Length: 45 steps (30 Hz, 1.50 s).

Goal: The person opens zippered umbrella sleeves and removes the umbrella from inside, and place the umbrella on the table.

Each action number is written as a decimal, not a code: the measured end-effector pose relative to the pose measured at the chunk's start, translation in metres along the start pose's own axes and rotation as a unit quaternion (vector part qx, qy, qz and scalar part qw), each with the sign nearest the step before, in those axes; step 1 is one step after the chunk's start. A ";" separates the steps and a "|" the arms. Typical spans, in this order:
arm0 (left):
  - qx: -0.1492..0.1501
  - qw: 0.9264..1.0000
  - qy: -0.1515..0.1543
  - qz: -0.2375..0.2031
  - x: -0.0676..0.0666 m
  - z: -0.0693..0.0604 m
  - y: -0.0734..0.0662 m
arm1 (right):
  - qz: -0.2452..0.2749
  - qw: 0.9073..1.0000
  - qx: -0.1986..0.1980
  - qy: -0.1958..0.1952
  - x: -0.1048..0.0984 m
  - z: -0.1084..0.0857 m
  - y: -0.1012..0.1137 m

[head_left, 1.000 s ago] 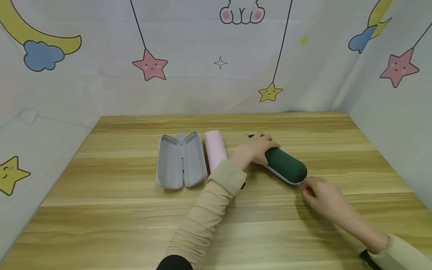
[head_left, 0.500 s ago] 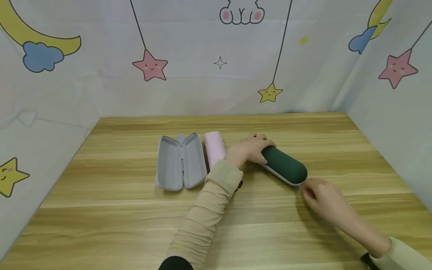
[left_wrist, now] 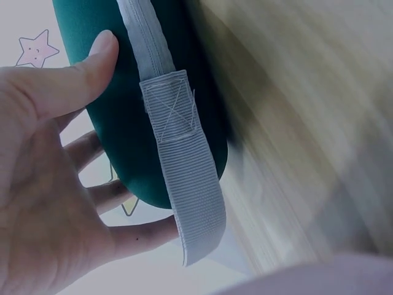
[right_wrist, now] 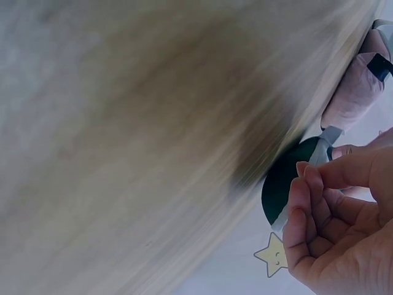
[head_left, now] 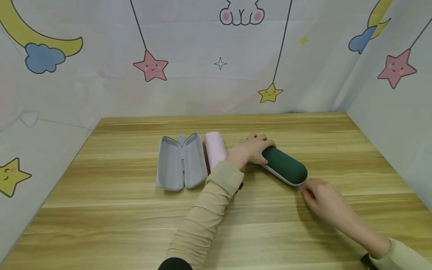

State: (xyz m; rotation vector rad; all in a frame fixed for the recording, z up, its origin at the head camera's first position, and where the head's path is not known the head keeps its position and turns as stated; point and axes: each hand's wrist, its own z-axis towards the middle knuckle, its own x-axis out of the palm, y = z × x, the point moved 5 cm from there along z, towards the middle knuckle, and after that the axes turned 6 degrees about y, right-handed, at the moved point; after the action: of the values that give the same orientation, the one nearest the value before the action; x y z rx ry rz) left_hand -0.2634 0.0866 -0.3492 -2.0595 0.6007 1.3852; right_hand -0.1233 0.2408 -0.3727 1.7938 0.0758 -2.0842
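A dark green zippered case with a pale grey zipper band lies closed and slanted on the table. My left hand grips its far left end. In the left wrist view the thumb lies on the green side, the fingers behind it, beside a grey webbing tab. At the near right end my right hand pinches at the zipper's end with thumb and curled fingers. In the right wrist view that hand covers the zipper pull itself, which stays hidden.
An open light grey hard case lies left on the wooden table. Beside it is a pink roll-shaped item, partly behind my left sleeve. A printed cloth wall stands behind the table.
Over the last second my left hand has shifted slightly left on the green case. The right hand stays at the zipper end almost unmoved.
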 end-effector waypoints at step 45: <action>-0.016 1.000 -0.013 0.011 0.004 -0.004 -0.003 | 0.009 1.000 0.009 0.005 0.000 0.005 0.014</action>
State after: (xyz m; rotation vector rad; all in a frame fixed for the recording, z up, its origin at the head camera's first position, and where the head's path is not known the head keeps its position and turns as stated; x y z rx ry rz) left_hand -0.2574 0.0861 -0.3509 -2.0620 0.5947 1.4408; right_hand -0.1239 0.2265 -0.3691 1.8094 0.0440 -2.0685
